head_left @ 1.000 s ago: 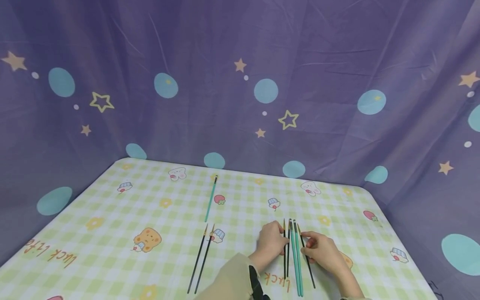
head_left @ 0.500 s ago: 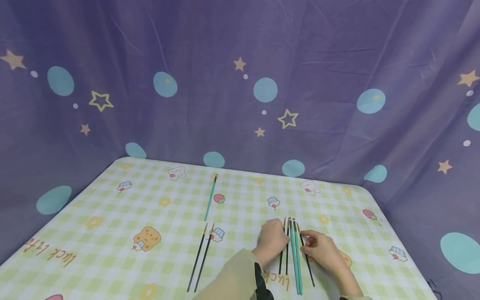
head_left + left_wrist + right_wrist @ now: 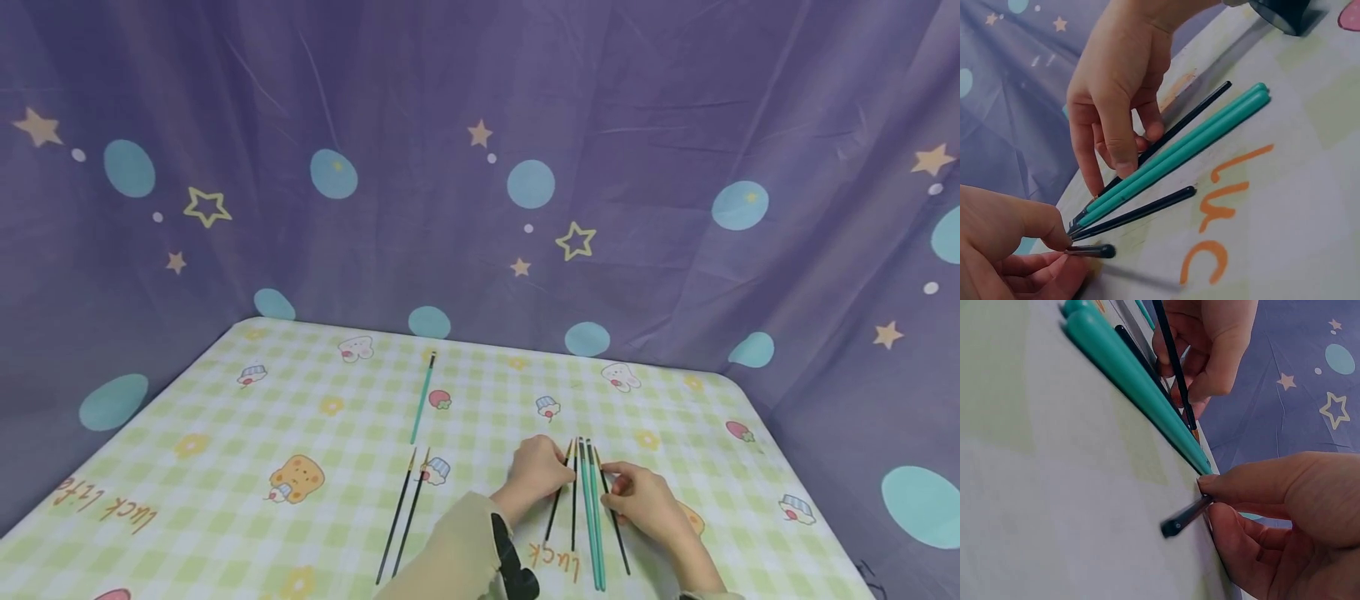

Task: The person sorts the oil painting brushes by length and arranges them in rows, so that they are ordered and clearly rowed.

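My left hand [image 3: 536, 471] pinches a thin black paintbrush [image 3: 553, 515] near its bristle end, the handle slanting toward the lower left. In the left wrist view that brush's handle end [image 3: 1105, 251] points out from between thumb and fingers. My right hand [image 3: 647, 502] pinches another black paintbrush [image 3: 619, 542] close below its bristles; in the right wrist view its dark handle [image 3: 1182, 522] sticks out past the fingertips. Between the hands lie two green paintbrushes [image 3: 595, 529] side by side, with one more black paintbrush [image 3: 574, 517] just left of them.
Two black paintbrushes [image 3: 395, 517] lie left of my left forearm. A single green paintbrush [image 3: 422, 398] lies farther back. The checked tablecloth [image 3: 247, 433] covers the table, and a purple curtain [image 3: 420, 100] hangs behind it.
The brush in my left hand has tilted, its handle end swinging left away from the neighbouring black brush. My left hand has shifted slightly left. The right hand holds nearly still.
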Demonstrator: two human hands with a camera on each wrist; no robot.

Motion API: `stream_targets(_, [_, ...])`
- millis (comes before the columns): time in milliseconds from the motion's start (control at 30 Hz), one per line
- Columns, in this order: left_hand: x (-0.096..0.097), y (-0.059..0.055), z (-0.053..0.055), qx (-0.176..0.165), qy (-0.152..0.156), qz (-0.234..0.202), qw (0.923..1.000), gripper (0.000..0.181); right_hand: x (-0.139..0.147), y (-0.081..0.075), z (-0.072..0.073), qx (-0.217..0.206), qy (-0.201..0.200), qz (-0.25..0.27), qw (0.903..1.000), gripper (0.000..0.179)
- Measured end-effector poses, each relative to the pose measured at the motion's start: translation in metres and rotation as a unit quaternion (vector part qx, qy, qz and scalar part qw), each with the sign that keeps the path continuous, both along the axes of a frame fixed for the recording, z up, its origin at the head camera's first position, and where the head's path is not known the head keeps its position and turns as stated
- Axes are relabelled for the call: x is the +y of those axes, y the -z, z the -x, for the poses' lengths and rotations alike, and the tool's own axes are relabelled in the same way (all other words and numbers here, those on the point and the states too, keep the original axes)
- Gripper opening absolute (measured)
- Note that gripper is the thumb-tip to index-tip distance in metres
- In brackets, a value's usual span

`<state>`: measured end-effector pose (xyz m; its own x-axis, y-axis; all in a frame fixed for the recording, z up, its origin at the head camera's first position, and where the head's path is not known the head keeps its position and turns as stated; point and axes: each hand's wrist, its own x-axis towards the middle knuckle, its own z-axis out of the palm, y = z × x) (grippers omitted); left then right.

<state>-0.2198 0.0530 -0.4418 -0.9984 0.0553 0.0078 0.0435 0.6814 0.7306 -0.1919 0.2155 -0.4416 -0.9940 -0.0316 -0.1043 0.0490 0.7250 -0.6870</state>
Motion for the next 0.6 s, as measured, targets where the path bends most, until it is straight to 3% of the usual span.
stream_targets(133, [-0.002,0.0,0.0,-0.017,-0.001,-0.018,0.9997,0.012,0.0,0.001,0.0,-0.001,0.0,0.001,1.0,0.043])
stream_targets(300, [-0.007,0.0,0.0,-0.035,0.0,-0.045,0.9984,0.017,0.0,0.0,-0.001,0.001,0.0,0.007,1.0,0.043])
stream_targets(600, [-0.022,-0.001,0.0,-0.052,0.045,-0.129,0.9892,0.021,-0.001,0.001,0.002,-0.005,0.013,0.002,0.9999,0.045])
